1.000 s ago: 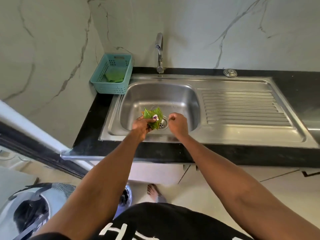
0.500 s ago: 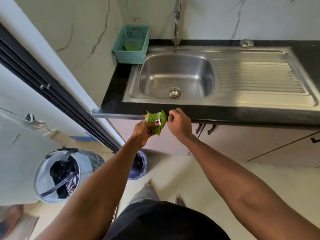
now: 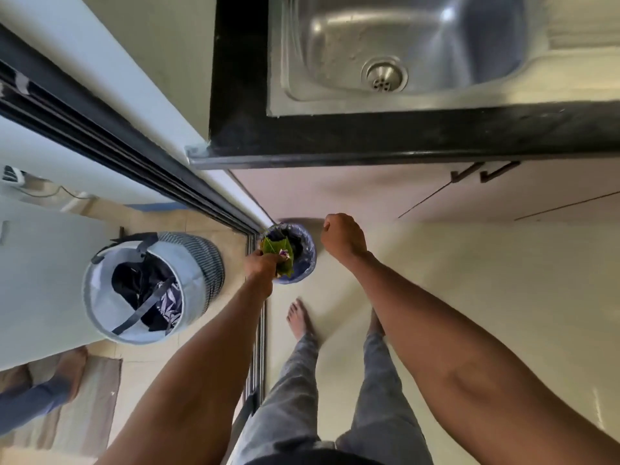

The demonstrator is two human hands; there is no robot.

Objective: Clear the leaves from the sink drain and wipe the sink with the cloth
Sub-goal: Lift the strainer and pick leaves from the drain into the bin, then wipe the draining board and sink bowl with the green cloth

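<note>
The left hand (image 3: 260, 263) grips a bunch of green leaves (image 3: 277, 255) with a scrap of purple among them, holding it right over the open mouth of a small bin (image 3: 307, 260) lined with a blue bag. The bin stands on the floor in the corner where the sliding door track (image 3: 141, 156) meets the cabinet front.

The right hand (image 3: 344, 238) hangs just to the right of the bin, above the floor, its fingers curled into a loose fist with nothing in it.

Up on the black desk (image 3: 369, 135), the steel sink (image 3: 335, 102) shows its basin, and the drain (image 3: 384, 75) sits bare, with the strainer holes plain to see. The leaves are well apart from the sink, down at bin level. No cloth shows from here.

The person stands barefoot in grey trousers, 1 foot (image 3: 298, 317) in plain view on the pale floor, the other mostly hidden behind the right forearm. 2 dark handles (image 3: 483, 171) stick out from the cabinet doors under the desk.

Past the door track, a round grey laundry basket (image 3: 151, 286) with a striped side holds dark clothes. Beyond it, at the lower left, another person's foot (image 3: 72, 367) rests on a tan mat (image 3: 97, 414).
</note>
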